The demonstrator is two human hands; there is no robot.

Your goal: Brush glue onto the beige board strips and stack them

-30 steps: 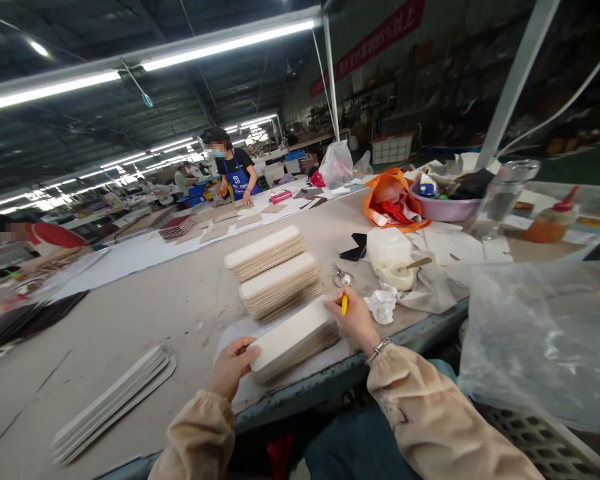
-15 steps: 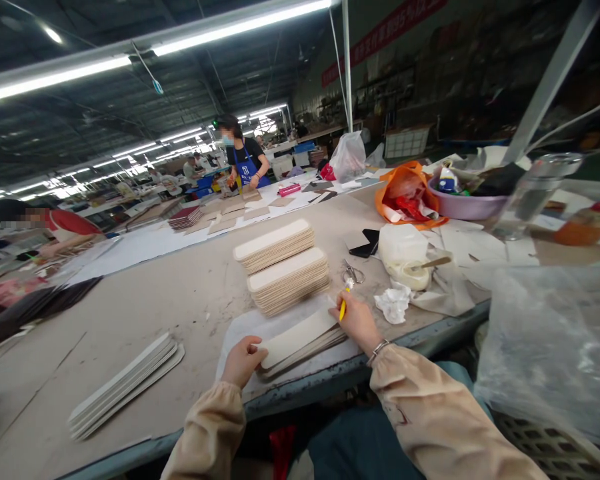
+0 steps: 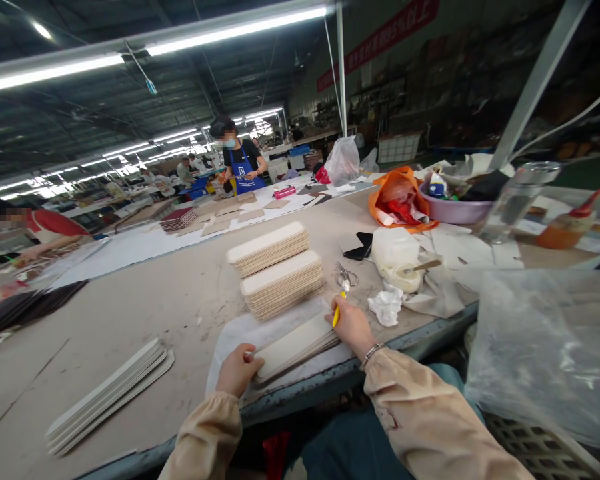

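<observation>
Long pale strips with rounded ends (image 3: 293, 343) lie in a low pile on a white sheet (image 3: 225, 340) near the table's front edge. My left hand (image 3: 240, 369) is at the pile's left end, thumb and forefinger close together at its corner; whether they pinch a strip is hard to tell. My right hand (image 3: 351, 325) is closed around a yellow-handled tool (image 3: 337, 313) with a whitish tip, over the pile's right end. Just behind stand two thick stacks of cream pieces, a nearer one (image 3: 283, 287) and a farther one (image 3: 269, 248).
More strips (image 3: 110, 397) lie at the left. Scissors (image 3: 347, 275), crumpled tissue (image 3: 386, 305), a white plastic container (image 3: 396, 257), an orange bag (image 3: 400, 197) and a purple basin (image 3: 455, 208) are at the right. A person in a blue apron (image 3: 243, 167) stands across the table.
The top strip, earlier raised and askew over the pile, now lies nearly flush with it. Both hands remain at its ends. The view has shifted slightly.
</observation>
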